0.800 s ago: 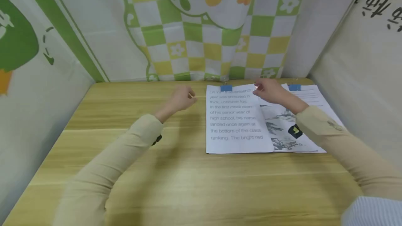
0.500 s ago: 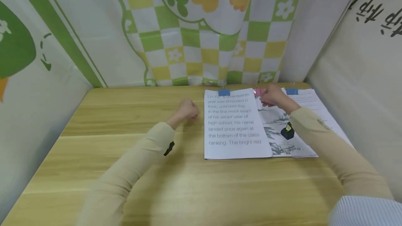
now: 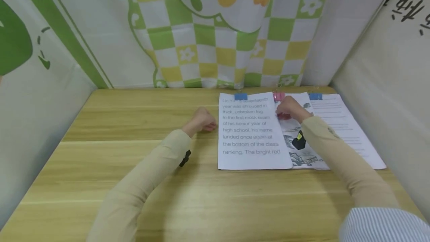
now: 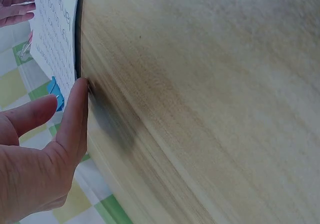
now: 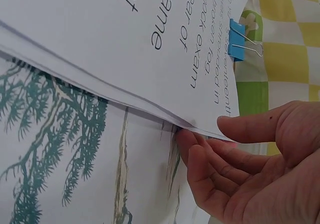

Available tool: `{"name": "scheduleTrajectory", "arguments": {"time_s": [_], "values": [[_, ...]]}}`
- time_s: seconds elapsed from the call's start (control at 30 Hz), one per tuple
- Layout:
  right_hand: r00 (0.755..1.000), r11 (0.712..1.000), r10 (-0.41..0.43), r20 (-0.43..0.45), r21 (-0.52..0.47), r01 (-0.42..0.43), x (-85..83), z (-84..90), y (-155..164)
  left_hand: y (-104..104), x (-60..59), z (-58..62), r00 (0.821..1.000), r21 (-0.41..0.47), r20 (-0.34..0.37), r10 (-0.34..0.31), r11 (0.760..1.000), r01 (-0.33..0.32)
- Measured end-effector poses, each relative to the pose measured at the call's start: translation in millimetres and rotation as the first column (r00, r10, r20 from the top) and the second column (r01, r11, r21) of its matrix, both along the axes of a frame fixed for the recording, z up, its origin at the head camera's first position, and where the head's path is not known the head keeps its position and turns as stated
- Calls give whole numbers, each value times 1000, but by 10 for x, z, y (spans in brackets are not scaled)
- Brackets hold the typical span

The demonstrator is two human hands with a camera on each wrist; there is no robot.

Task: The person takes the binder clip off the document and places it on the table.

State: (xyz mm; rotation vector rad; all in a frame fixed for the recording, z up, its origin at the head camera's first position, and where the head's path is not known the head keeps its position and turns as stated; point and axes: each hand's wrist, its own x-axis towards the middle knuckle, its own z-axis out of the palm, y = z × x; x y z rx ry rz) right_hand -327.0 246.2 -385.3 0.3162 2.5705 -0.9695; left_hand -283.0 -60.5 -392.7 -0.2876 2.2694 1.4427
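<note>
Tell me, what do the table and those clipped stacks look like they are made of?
The table looks like pale wood or a wood-look laminate, matt, with long grain streaks. The printed stack is thin white paper whose edge lifts. Its blue clip looks like painted metal with shiny wire handles.

desk (image 3: 134, 167) light wood grain, smooth, faint sheen. printed sheet (image 3: 250, 130) matt white paper, so is the picture sheet (image 5: 75, 149) under it. blue clip (image 5: 236, 39) glossy painted metal (bare wire handles). backdrop (image 3: 215, 29) soft matt printed cloth. sleeves (image 3: 147, 182) matt beige knit.
</note>
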Motion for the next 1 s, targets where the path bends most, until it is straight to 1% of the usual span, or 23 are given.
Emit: {"name": "scheduleTrajectory", "arguments": {"time_s": [0.17,0.33,0.43,0.57,0.67,0.73,0.83,1.0], "values": [[999,999,-36,32,7,35,-12,-50,-4,33,-2,-13,1000,14,-15,-23,1000,23],[997,999,-47,65,8,47,-1,-69,-5,34,-2,-20,999,8,-12,-47,999,47],[997,998,-50,59,-19,51,1,-84,0,35,-5,-14,998,9,-7,-55,998,55],[998,996,-58,14,-64,59,19,-93,-10,29,-3,-1,998,15,-9,-56,998,56],[999,994,-47,-20,-96,45,60,-103,-17,12,-5,-12,998,25,-15,-55,998,56],[999,992,-36,-27,-123,33,93,-120,-12,-4,-10,-29,998,32,-18,-55,998,56],[999,987,-43,-8,-153,42,153,-141,-1,-29,-16,-56,998,36,-23,-51,998,51],[998,984,-62,28,-166,66,281,-146,-18,-62,-15,-81,999,60,-14,-36,998,37]]}}
